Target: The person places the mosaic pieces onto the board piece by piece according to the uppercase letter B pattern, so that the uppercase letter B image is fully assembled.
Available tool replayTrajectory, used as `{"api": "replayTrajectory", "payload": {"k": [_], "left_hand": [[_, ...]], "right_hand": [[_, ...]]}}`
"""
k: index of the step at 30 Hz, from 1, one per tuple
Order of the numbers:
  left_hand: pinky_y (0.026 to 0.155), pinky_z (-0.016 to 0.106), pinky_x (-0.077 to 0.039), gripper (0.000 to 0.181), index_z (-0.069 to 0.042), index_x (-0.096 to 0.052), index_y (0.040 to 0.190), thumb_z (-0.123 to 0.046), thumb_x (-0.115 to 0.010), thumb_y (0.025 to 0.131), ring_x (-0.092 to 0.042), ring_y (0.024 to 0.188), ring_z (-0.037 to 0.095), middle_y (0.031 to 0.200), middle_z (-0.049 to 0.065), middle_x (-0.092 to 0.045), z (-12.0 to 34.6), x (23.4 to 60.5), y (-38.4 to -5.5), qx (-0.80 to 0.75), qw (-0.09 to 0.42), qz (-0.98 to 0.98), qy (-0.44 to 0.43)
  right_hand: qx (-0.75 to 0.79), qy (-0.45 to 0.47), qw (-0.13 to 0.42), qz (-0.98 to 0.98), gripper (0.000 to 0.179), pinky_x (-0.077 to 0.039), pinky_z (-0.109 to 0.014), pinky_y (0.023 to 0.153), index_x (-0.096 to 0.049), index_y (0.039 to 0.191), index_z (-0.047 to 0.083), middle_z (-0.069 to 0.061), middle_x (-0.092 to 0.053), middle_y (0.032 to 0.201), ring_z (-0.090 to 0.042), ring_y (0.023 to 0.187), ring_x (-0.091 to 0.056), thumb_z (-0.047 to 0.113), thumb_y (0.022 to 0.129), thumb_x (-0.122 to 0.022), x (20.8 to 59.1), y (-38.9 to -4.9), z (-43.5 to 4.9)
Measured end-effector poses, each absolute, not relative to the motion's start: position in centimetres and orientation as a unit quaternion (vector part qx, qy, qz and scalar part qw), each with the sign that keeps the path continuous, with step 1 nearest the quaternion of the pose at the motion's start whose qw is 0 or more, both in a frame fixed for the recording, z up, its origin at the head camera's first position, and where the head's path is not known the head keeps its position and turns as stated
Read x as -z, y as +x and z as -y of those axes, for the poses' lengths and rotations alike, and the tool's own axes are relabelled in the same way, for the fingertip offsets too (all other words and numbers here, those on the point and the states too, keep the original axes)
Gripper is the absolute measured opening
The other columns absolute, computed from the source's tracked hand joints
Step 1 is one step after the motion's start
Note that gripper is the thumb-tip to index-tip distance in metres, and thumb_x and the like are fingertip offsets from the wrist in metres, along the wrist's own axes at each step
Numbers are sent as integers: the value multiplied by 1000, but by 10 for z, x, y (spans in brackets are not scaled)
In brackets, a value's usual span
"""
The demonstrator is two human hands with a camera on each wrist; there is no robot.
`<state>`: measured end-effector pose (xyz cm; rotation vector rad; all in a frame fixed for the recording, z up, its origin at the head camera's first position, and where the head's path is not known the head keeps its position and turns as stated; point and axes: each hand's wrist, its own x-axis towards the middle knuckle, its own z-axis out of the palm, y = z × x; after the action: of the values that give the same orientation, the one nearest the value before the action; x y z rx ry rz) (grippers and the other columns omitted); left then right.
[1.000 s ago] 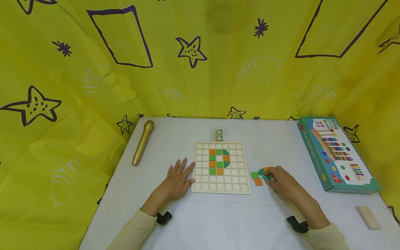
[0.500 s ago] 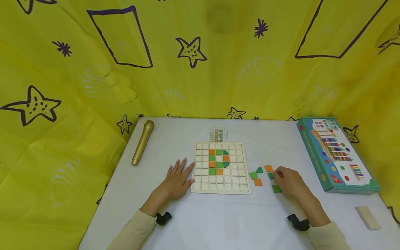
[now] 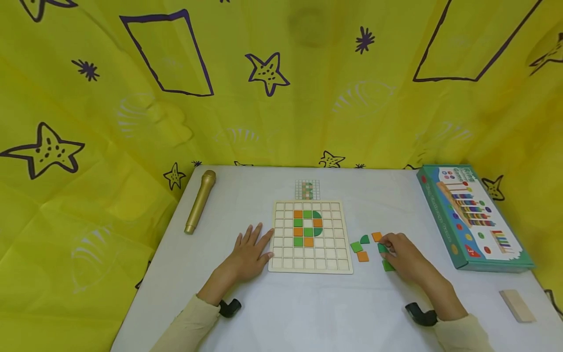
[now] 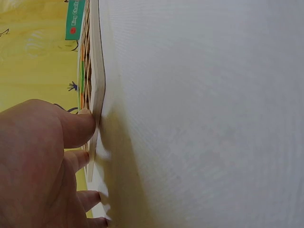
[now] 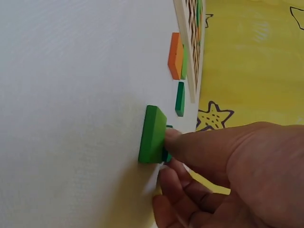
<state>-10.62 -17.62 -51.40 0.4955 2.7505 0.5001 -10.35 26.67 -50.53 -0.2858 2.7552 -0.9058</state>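
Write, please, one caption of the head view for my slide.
Left hand at the edge of the grid board, right hand at a dark green tile.

Green box (image 3: 477,220), "Ring" and "Game" on top, "3+" (in a red triangle (image 3: 472,251))

I see a white bench (image 3: 334,313). On its left side lies a gold microphone (image 3: 201,202). In the middle is a pale grid board (image 3: 325,252), with a small pattern card (image 3: 307,189) just behind it. Loose green and orange tiles (image 3: 362,256) lie to the right, then a colourful box (image 3: 477,220) and a wooden block (image 3: 517,306).
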Motion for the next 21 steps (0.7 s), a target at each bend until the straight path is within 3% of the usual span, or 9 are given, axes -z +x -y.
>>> {"api": "replayTrajectory", "payload": {"k": [6,12,21], "left_hand": [[127,68,-7,66,-24,-22,170,-47,-44,112,-2,163,45,177,18,-9,176,515,-107,-172,151,-959,169],[127,68,-8,65,-24,-23,170,-45,-44,112,-2,163,45,177,18,-10,176,516,-107,-174,150,-958,169],[128,67,-6,65,-24,-23,170,-46,-44,112,-1,163,45,177,17,-9,176,513,-106,-177,154,-958,167]], "right_hand": [[309,-111,91,-940,27,-55,-57,96,-61,125,-8,-19,-60,116,-37,109,-63,3,101,-67,512,-102,-261],[301,-133,70,-942,22,-54,-50,90,-62,121,-5,-14,-60,111,-32,105,-60,2,101,-67,512,-97,-254],[320,-140,77,-934,24,-53,-55,94,-58,125,-9,-20,-60,117,-34,107,-62,4,105,-62,503,-102,-243]]}}
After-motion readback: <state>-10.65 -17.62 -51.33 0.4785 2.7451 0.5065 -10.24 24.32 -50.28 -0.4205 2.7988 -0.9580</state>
